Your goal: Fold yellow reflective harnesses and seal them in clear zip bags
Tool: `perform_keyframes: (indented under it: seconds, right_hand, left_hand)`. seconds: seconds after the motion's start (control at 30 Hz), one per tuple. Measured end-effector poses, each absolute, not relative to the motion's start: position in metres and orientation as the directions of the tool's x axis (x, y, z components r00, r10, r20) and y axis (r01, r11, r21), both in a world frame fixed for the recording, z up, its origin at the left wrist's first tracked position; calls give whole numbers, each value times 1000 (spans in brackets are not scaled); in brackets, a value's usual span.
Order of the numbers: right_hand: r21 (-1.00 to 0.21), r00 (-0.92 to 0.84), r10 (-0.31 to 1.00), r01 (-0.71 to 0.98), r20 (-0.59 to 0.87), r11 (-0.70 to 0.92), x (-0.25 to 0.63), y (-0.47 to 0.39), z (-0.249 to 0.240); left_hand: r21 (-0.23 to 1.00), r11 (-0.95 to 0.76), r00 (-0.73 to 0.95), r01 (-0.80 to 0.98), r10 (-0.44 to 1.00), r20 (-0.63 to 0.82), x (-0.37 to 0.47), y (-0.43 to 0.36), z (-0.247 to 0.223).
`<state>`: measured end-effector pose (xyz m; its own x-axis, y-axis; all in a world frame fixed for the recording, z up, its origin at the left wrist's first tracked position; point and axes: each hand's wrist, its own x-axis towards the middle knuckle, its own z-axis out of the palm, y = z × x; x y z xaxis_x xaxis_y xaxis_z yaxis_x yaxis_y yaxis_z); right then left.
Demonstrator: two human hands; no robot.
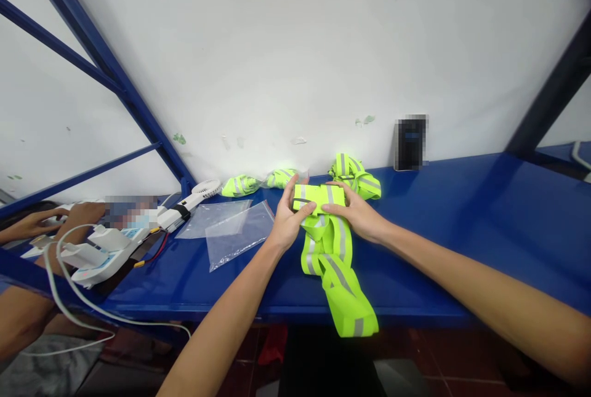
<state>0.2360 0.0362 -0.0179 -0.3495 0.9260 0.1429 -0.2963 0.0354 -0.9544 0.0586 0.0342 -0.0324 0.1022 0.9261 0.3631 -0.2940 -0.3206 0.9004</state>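
Observation:
Both my hands grip a neon yellow reflective strap point(341, 243) with silver-grey stripes. My left hand point(292, 212) is closed on the left side of its folded upper part, thumb across the front. From the right, my right hand point(357, 209) pinches the same folded part, its thumb near the left one. The strap's loose loops hang below my hands, over the table's front edge. Just behind lies another bundled reflective strap point(355, 176). Two clear plastic bags point(240, 234) lie flat to the left of my left hand.
Bagged yellow bundles point(241, 185) lie by the wall on the blue table point(438, 243). A white handheld fan point(203, 191) and a power strip point(111, 255) with cables are at left. Another person's hands point(69, 221) work beyond the blue frame. A dark, blurred-out object point(410, 143) leans on the wall.

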Motion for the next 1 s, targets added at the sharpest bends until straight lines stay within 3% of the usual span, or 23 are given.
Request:
perform_keyframes:
  seconds: [0.27,0.5,0.77,0.9,1.0]
  right_hand:
    - [-897,-396,910,-437,124,-68,229,36,-26]
    - [-874,-490,872,-418,-13,-248,232,35,-19]
    - [-846,-471,882,-478,22,-234,228,33,-21]
    - [-845,-340,937,-522,77,-120,227,38,-21]
    - [-831,-271,956,-553,109,-62,232,44,-19]
  left_hand:
    - [895,-398,111,-204,898,425,57,33,-29]
    - [874,-445,145,-197,868,475,56,35,-28]
    - [911,-310,132,-271,926,354,61,32,-29]
    - [904,-234,99,-359,953,286,67,34,-33]
    - [908,-116,191,-403,960,207,72,33,-35]
